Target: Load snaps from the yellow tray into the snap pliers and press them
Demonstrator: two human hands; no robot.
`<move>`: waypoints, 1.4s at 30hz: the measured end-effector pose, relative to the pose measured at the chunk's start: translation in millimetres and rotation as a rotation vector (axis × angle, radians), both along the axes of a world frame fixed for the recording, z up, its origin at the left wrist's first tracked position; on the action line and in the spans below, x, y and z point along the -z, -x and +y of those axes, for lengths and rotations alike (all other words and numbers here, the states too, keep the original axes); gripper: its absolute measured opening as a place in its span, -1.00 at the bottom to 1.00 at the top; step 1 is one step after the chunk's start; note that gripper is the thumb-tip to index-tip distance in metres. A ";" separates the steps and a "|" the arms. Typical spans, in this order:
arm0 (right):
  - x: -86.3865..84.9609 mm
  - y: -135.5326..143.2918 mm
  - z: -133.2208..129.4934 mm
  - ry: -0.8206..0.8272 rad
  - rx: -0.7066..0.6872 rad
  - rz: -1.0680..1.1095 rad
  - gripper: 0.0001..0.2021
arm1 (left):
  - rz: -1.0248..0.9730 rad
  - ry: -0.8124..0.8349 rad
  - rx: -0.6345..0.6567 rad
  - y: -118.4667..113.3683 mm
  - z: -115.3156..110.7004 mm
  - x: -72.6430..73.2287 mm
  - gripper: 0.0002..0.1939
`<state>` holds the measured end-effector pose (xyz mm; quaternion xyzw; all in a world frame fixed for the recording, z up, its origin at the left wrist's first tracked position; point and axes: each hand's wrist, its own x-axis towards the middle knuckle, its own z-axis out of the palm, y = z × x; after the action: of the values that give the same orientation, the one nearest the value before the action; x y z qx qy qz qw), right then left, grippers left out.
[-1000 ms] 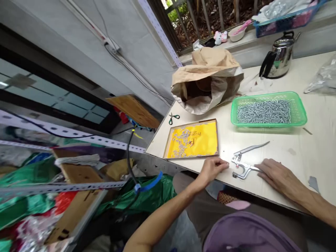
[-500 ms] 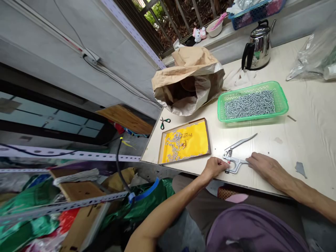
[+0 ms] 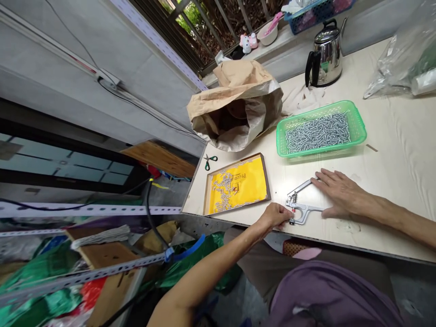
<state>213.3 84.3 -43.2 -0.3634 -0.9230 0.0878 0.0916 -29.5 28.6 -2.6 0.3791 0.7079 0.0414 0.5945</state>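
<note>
Silver snap-fastener pliers (image 3: 303, 214) lie on the table near its front edge, with their two handles spread apart and a spring and a red bit at the jaw. My left hand (image 3: 275, 216) is closed in a pinch at the jaw; whatever its fingertips hold is too small to make out. My right hand (image 3: 344, 193) is open, its outstretched fingers reaching over the end of the upper handle and its thumb side by the lower handle. Left of the pliers is a shallow tray (image 3: 269, 184) with a yellow lining and small silver metal pieces on it.
Behind the pliers stands a green basket (image 3: 361, 129) full of small silver metal pieces. An open brown paper bag (image 3: 235, 97), small scissors (image 3: 210, 162), a steel kettle (image 3: 329, 56) and a clear plastic bag (image 3: 398, 68) are also on the table.
My right hand has moved up and spread from the lower handle to reach across both handles. My left hand keeps its pinch at the jaw. The whole view has shifted slightly.
</note>
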 end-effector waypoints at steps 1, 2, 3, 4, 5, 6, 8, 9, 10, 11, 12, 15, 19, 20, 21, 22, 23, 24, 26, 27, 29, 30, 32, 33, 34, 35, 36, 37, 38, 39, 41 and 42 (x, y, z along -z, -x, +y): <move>-0.6 1.6 2.2 0.006 -0.006 -0.011 -0.13 | 0.003 0.003 -0.004 -0.7 0.1 -0.5 -0.74; -1.9 3.4 3.4 0.008 -0.009 -0.023 -0.15 | 0.006 0.005 -0.007 -1.3 0.5 -0.9 -0.74; -3.7 5.1 3.8 0.007 -0.010 -0.031 -0.18 | 0.008 0.007 -0.009 -1.8 1.1 -1.1 -0.74; -5.8 6.6 3.5 0.005 -0.011 -0.035 -0.23 | 0.011 0.011 -0.009 -2.1 1.9 -1.2 -0.74; -8.1 7.8 2.7 0.002 -0.012 -0.032 -0.28 | 0.014 0.016 -0.006 -2.2 2.7 -1.2 -0.73; -10.3 8.6 1.6 -0.001 -0.014 -0.024 -0.33 | 0.019 0.022 -0.001 -2.1 3.3 -1.3 -0.73; -14.6 9.5 -1.3 -0.004 -0.017 -0.009 -0.45 | 0.035 0.034 0.022 -1.3 3.1 -2.4 -0.72; -16.6 9.8 -2.9 -0.003 -0.017 -0.009 -0.51 | 0.058 0.031 0.047 -1.0 1.9 -3.6 -0.72; -18.4 10.1 -4.7 -0.004 -0.016 -0.015 -0.57 | 0.102 0.005 0.088 -1.0 -0.2 -5.1 -0.73; -20.2 10.5 -6.6 -0.003 -0.013 -0.027 -0.61 | 0.171 -0.059 0.144 -1.7 -3.0 -6.7 -0.75; -21.9 10.9 -8.5 -0.001 -0.011 -0.042 -0.65 | 0.259 -0.164 0.209 -3.1 -6.2 -8.2 -0.77; -25.2 12.1 -13.6 0.018 0.001 -0.067 -0.67 | 0.468 -0.602 0.462 -13.9 -13.2 -8.5 -0.83; -24.3 10.5 -16.4 0.017 -0.001 -0.029 -0.66 | 0.416 -0.957 0.813 -35.7 -0.8 4.1 -0.55; -23.5 9.4 -16.4 0.017 -0.005 -0.016 -0.65 | 0.387 -0.989 0.866 -39.8 6.0 8.0 -0.48; -22.7 8.2 -16.4 0.022 -0.004 -0.006 -0.63 | 0.359 -1.001 0.905 -42.7 13.0 11.3 -0.43; -22.0 7.1 -16.3 0.029 0.001 0.001 -0.60 | 0.337 -0.995 0.935 -44.5 19.7 13.7 -0.40; -21.4 6.0 -16.4 0.036 0.013 0.004 -0.57 | 0.323 -0.978 0.962 -45.4 25.4 15.1 -0.39; -21.0 5.2 -16.6 0.040 0.027 0.003 -0.56 | 0.317 -0.957 0.987 -45.6 29.8 15.5 -0.39; -20.6 4.9 -17.2 0.037 0.059 -0.005 -0.59 | 0.324 -0.925 1.030 -45.7 34.3 14.1 -0.45; -20.4 5.2 -17.5 0.031 0.072 -0.013 -0.64 | 0.331 -0.918 1.042 -46.0 34.6 13.1 -0.50; -19.5 6.7 -17.8 0.021 0.079 -0.023 -0.82 | 0.345 -0.913 1.048 -47.8 33.3 11.7 -0.62; -18.9 7.5 -17.7 0.021 0.073 -0.017 -0.92 | 0.356 -0.912 1.046 -49.0 32.4 11.8 -0.68; -17.5 8.7 -17.5 0.026 0.046 0.018 -0.86 | 0.377 -0.911 1.038 -51.5 31.5 13.4 -0.74; -17.1 9.0 -17.5 0.027 0.036 0.039 -0.80 | 0.383 -0.911 1.033 -52.4 31.8 14.5 -0.73; -17.2 8.9 -17.4 0.026 0.031 0.054 -0.77 | 0.384 -0.912 1.029 -53.0 32.6 15.8 -0.72; -17.9 8.5 -17.2 0.025 0.030 0.060 -0.75 | 0.380 -0.914 1.024 -53.2 33.8 17.0 -0.70; -19.0 7.8 -16.7 0.023 0.028 0.058 -0.74 | 0.376 -0.918 1.019 -53.0 34.9 18.0 -0.70; -20.5 6.7 -15.5 0.021 0.030 0.050 -0.74 | 0.374 -0.924 1.009 -52.7 35.8 19.0 -0.70; -22.2 5.2 -13.6 0.020 0.033 0.041 -0.77 | 0.375 -0.936 0.995 -52.3 35.8 20.2 -0.70; -23.7 3.2 -10.6 0.021 0.031 0.034 -0.80 | 0.381 -0.954 0.972 -52.1 34.7 21.7 -0.70; -25.3 -1.9 -1.7 0.030 0.016 0.030 -0.78 | 0.411 -1.013 0.888 -53.3 27.8 26.7 -0.66; -24.8 -4.8 3.9 0.042 0.000 0.033 -0.69 | 0.430 -1.047 0.838 -54.9 21.8 30.4 -0.64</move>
<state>218.0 88.2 -18.4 -0.3638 -0.9192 0.1131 0.0993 25.4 50.4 -33.0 0.8560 0.4911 0.0684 0.1465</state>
